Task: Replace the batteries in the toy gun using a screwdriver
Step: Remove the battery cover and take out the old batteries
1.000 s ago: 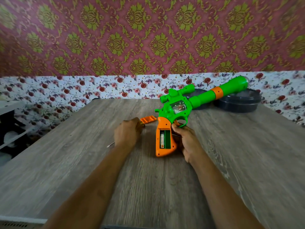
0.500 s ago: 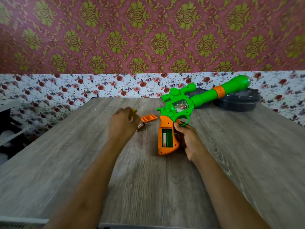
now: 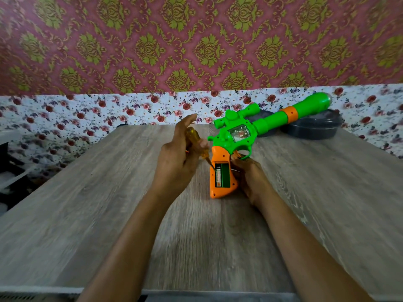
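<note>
A green and orange toy gun point(image 3: 237, 136) lies on the wooden table point(image 3: 109, 203), barrel pointing to the far right. Its orange grip point(image 3: 220, 190) has the battery compartment open, with one battery point(image 3: 218, 177) in the left slot and the right slot bare. My right hand point(image 3: 250, 177) holds the grip's right side near the trigger. My left hand point(image 3: 181, 155) holds a screwdriver point(image 3: 195, 138) with an amber handle; its tip points down at the compartment's upper left corner. The orange cover is hidden behind my left hand.
A dark round lidded container point(image 3: 314, 127) sits at the table's far right, under the gun's barrel. A floral-papered wall runs behind the table. A shelf with white items point(image 3: 13, 177) stands to the left.
My left hand lifted the screwdriver off the table and carried it right, up to the grip's open compartment. The right hand stays on the grip.
</note>
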`<state>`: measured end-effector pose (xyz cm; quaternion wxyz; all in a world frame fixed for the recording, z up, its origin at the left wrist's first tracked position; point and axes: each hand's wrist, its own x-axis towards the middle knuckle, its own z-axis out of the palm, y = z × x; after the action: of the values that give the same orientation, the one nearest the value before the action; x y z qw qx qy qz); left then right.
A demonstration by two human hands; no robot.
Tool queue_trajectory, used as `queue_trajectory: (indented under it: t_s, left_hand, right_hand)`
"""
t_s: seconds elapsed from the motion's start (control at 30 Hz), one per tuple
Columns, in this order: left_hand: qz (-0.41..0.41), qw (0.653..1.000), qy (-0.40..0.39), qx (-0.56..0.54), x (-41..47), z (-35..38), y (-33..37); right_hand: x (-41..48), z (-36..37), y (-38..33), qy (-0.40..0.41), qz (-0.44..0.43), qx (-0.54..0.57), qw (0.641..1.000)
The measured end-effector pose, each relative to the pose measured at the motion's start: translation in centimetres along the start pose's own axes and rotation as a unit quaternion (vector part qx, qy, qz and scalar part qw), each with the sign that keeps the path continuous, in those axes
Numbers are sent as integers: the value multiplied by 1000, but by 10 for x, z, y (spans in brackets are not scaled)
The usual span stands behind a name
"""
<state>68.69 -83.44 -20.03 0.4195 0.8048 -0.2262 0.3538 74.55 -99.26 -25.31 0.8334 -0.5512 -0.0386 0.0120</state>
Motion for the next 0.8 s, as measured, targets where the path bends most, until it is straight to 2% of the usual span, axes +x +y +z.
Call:
queue_trajectory:
  t_s: [0.17, 0.6, 0.8]
  left_hand:
    - [-3, 999, -38, -12, -3, 4, -3]
    - [3, 999, -36, 17, -6, 9, -3]
    - [72, 989, -49, 123, -18, 13, 19]
  right_hand:
    - [1, -1, 0, -5, 4, 6, 1000]
    - [1, -1, 0, -15, 1, -27, 1000]
    - [0, -3, 3, -8, 4, -29, 1000]
